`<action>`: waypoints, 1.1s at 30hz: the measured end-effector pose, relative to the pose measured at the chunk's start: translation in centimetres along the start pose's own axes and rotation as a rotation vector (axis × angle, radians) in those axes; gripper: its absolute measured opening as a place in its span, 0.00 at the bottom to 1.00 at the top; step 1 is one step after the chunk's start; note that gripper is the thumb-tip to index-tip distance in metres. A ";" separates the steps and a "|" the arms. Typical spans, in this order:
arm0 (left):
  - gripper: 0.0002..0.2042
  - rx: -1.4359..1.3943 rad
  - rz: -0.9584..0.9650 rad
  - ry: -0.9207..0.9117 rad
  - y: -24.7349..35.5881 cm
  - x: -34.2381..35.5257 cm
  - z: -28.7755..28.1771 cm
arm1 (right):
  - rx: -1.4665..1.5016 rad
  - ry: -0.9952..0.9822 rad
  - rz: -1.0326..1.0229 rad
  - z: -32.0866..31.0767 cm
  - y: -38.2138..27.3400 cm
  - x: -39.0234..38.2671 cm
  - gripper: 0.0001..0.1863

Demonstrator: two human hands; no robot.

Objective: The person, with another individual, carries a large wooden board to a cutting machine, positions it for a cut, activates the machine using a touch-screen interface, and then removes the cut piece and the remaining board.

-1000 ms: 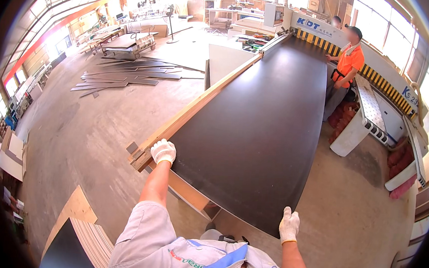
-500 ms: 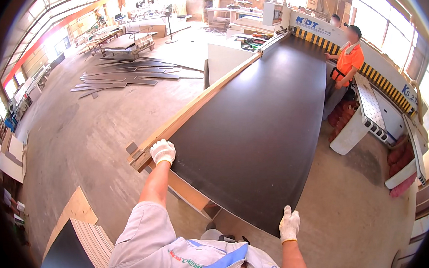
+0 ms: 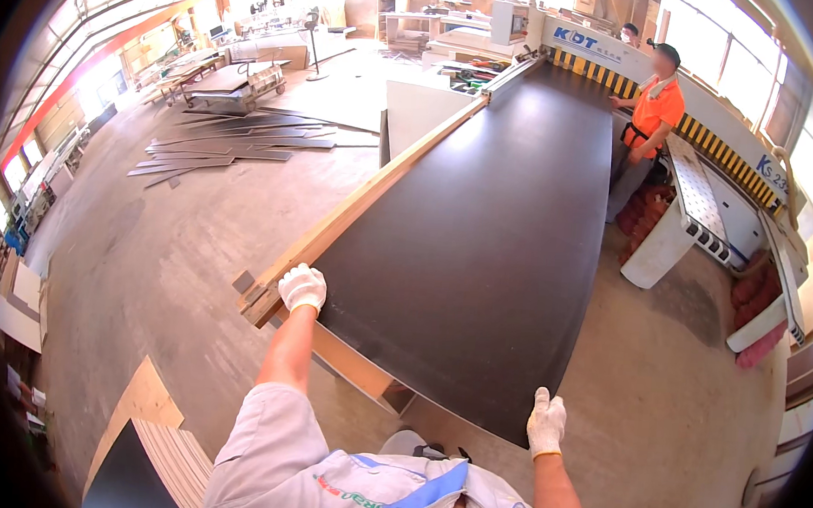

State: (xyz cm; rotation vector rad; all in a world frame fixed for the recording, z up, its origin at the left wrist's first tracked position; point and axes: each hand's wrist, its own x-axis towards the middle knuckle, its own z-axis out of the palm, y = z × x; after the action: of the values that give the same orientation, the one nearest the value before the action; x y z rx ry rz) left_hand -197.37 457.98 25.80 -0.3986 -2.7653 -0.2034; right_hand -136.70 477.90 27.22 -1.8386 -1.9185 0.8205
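A large black panel point(image 3: 463, 248) stretches away from me, its far end at a saw machine point(image 3: 596, 51) with a yellow-and-black striped guard. My left hand point(image 3: 303, 287), in a white glove, is closed over the panel's near left corner, right beside a long wooden rail point(image 3: 383, 183). At the near right corner, my gloved right hand point(image 3: 546, 421) grips the panel's edge, thumb on top. The fingers under the panel are hidden in both hands. Below the near edge, part of a wooden support point(image 3: 353, 362) shows.
A person in an orange shirt point(image 3: 659, 106) stands at the panel's far right side, near a perforated side table point(image 3: 699, 193). Another person is partly visible behind the machine. Dark strips point(image 3: 236, 141) lie on the floor at left. Stacked boards point(image 3: 157, 458) stand at lower left.
The whole view has shifted slightly, so the scene sits a little further left. Both hands keep their grip on the panel's corners. The person in orange stays by the panel.
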 end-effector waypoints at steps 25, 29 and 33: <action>0.18 -0.029 0.065 0.008 -0.4 -0.1 -0.2 | 0.382 -0.075 0.088 1.2 2.4 1.2 0.35; 0.18 -0.017 0.057 -0.004 -0.1 0.1 -0.1 | 0.750 -0.275 0.323 1.8 4.3 2.4 0.31; 0.17 0.000 0.057 0.028 -0.6 0.1 0.4 | 1.020 -0.422 0.449 0.3 1.8 1.2 0.29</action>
State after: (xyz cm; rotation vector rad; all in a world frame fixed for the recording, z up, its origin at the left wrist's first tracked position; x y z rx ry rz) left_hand -197.76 457.52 25.46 -0.4704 -2.7227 -0.1935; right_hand -135.59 479.04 25.70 -1.4543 -0.8664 1.9813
